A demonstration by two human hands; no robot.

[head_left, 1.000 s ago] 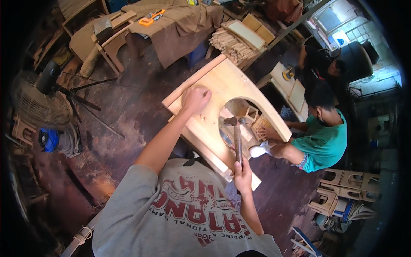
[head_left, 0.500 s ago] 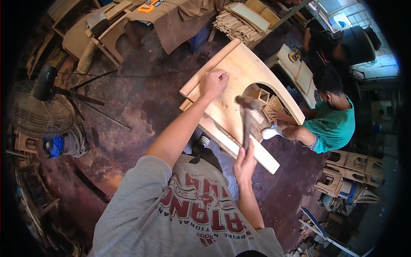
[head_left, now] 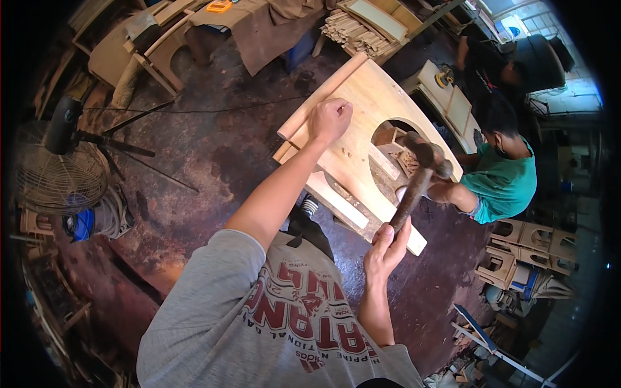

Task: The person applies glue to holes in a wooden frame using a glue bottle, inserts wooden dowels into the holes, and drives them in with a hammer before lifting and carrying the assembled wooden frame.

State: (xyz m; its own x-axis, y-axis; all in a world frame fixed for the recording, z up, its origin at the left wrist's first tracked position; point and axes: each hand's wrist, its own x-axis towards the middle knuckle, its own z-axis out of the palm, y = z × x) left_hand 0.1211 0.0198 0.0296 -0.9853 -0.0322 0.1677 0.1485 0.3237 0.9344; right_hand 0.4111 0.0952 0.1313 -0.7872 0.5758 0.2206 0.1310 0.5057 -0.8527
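Observation:
My right hand [head_left: 387,251] is wrapped round the handle of a hammer [head_left: 409,199], whose head is raised above the wooden piece. Below it lies a pale wooden panel [head_left: 372,97] with a curved cut-out, part of a furniture frame with a rounded rail [head_left: 323,96] along its left edge. My left hand [head_left: 331,121] rests closed on the panel close to that rail. Its fingers are curled together, and whatever they hold is too small or hidden to make out. Through the cut-out, wooden block pieces [head_left: 388,139] show beneath.
At the right a co-worker in a green shirt [head_left: 508,184] sits close to the panel's far end. A standing fan [head_left: 61,165] is on the left. Behind are a cloth-covered table [head_left: 259,39] and stacked wood strips [head_left: 356,35]. Wooden frames [head_left: 537,249] stand at right.
The hammer has risen off the panel toward me and to the right, with my right hand shifting right. My left hand and the panel have shifted slightly in the view.

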